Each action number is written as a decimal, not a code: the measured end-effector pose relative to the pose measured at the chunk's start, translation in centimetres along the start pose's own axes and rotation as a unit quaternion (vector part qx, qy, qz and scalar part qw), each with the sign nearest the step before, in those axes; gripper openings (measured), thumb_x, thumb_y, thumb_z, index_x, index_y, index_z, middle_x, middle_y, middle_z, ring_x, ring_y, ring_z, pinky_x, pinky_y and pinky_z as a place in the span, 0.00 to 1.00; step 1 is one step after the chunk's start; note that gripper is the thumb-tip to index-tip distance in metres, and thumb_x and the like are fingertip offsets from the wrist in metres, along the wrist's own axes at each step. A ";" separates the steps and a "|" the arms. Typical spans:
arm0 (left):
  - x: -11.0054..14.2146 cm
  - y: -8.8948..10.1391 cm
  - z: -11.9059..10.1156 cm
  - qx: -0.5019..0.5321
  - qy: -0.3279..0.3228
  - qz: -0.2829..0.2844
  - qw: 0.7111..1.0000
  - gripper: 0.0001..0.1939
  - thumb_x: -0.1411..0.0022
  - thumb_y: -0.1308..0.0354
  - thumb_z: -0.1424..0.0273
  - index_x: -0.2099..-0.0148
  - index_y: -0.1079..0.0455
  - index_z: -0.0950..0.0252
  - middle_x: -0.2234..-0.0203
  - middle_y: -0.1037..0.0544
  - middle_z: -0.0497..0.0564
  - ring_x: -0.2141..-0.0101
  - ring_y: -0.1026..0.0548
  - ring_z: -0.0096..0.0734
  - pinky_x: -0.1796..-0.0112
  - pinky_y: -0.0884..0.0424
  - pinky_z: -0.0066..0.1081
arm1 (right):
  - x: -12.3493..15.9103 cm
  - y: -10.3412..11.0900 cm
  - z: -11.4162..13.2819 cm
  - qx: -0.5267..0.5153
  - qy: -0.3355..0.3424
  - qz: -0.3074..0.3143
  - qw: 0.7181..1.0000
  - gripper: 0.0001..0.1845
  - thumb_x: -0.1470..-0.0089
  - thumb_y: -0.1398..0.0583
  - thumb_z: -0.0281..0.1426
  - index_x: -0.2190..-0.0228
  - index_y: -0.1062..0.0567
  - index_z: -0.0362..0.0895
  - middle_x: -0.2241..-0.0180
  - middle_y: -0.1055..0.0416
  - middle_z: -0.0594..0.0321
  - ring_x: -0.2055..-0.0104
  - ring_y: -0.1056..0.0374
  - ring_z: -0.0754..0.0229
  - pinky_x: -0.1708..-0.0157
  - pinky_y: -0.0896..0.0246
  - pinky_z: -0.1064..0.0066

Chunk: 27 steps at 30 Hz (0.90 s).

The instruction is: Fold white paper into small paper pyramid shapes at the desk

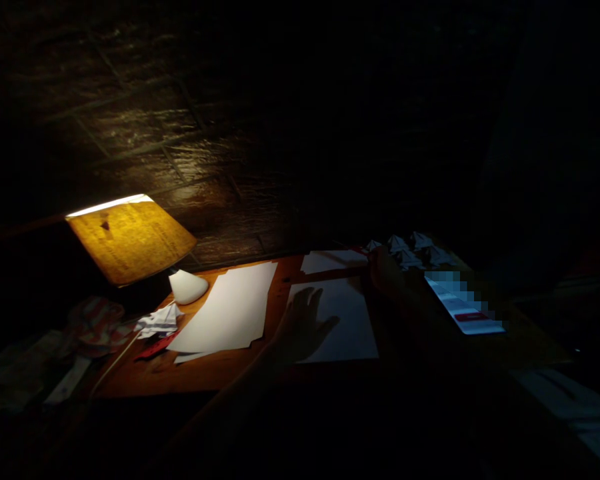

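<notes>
My left hand (305, 323) lies flat with fingers spread on a white paper sheet (355, 333) on the wooden table. Beyond it is a second sheet arrangement, a white paper (325, 262) near the wall. My right hand (384, 270) is in deep shadow at the right of these papers, its fingers seemingly closed. A thin dark line and a reddish tip show by its fingers, too dim to name. Just past that hand sit several small folded paper pieces (406, 257). To the left of my left hand lies a stack of white paper (230, 307).
A lit table lamp (135, 240) with a yellow shade stands at the left on a white base (187, 287). Crumpled paper (159, 321) and a red item (155, 348) lie below it. A phone with a glowing screen (473, 320) is at right. A stone-patterned wall (180, 160) rises behind.
</notes>
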<state>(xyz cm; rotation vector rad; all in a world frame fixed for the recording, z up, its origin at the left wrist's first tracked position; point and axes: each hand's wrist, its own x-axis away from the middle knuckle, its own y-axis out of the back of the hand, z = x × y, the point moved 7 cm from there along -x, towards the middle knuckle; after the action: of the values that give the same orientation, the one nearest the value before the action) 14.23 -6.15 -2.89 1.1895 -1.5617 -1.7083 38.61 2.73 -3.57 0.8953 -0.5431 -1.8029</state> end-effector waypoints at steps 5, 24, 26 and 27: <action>3.1 -2.7 0.5 0.010 -0.005 0.078 0.997 0.42 0.29 0.49 0.45 0.25 0.51 0.66 0.26 0.51 0.65 0.28 0.53 0.63 0.32 0.49 0.60 | -0.1 1.4 0.8 -0.035 0.006 -0.006 0.999 0.19 0.31 0.54 0.30 0.48 0.29 0.38 0.49 0.23 0.43 0.49 0.26 0.50 0.55 0.37 0.65; 2.4 -2.4 5.5 0.105 0.040 0.035 0.993 0.28 0.28 0.55 0.68 0.28 0.43 0.62 0.28 0.42 0.56 0.27 0.50 0.47 0.30 0.54 0.58 | 23.1 8.4 0.1 0.079 0.095 0.027 0.992 0.20 0.35 0.38 0.39 0.45 0.27 0.46 0.44 0.29 0.54 0.47 0.28 0.52 0.50 0.28 0.55; 2.1 -2.7 4.7 0.084 0.025 0.047 0.995 0.28 0.25 0.55 0.64 0.27 0.45 0.60 0.27 0.44 0.55 0.27 0.52 0.48 0.30 0.55 0.58 | 23.6 8.3 0.4 0.094 0.096 0.028 0.991 0.20 0.35 0.38 0.39 0.44 0.27 0.45 0.44 0.29 0.53 0.48 0.28 0.52 0.50 0.28 0.54; 2.0 -2.9 4.4 0.074 0.016 0.058 0.995 0.28 0.25 0.55 0.62 0.26 0.46 0.59 0.26 0.46 0.54 0.26 0.53 0.48 0.30 0.55 0.58 | 23.7 8.2 0.6 0.102 0.095 0.029 0.990 0.21 0.35 0.38 0.39 0.44 0.27 0.44 0.44 0.29 0.53 0.48 0.28 0.52 0.50 0.27 0.54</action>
<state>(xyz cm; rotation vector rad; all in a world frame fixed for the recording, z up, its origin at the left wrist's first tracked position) 9.99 -5.11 -6.45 1.1665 -1.7278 -1.5138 37.84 -22.28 -5.12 1.1665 -0.6310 -1.6093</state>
